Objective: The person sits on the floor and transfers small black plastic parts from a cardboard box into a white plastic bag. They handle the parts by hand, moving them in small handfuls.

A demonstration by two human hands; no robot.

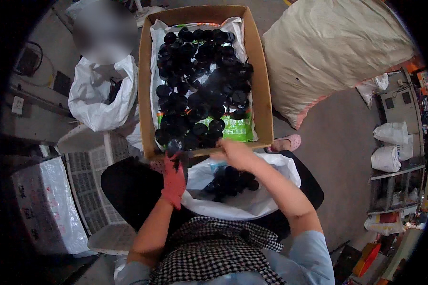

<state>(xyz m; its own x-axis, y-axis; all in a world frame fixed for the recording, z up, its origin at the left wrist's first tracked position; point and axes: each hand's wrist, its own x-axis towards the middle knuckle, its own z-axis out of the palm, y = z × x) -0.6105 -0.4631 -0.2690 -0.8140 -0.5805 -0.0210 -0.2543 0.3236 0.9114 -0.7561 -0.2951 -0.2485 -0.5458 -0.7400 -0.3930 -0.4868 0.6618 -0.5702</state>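
My left hand (173, 178), in a red glove, grips a dark round plastic part (175, 145) at the near left corner of a cardboard box (259, 89). Inside the box, many black round parts (199, 112) lie on a printed white and green plastic sack (237, 131). Bare and blurred by motion, my right hand (232, 152) is at the box's near edge; whether its fingers hold anything is unclear. Between my knees, below that hand, an open white woven sack (235, 213) contains more black round parts (232, 181).
Left of the box stands another open white sack (103, 110) with dark contents, above a slatted plastic crate (89, 181). A bulging beige sack (335, 53) leans at the right. Farther right, shelving (397, 172) carries white bags (386, 158). A blurred disc hides the upper left.
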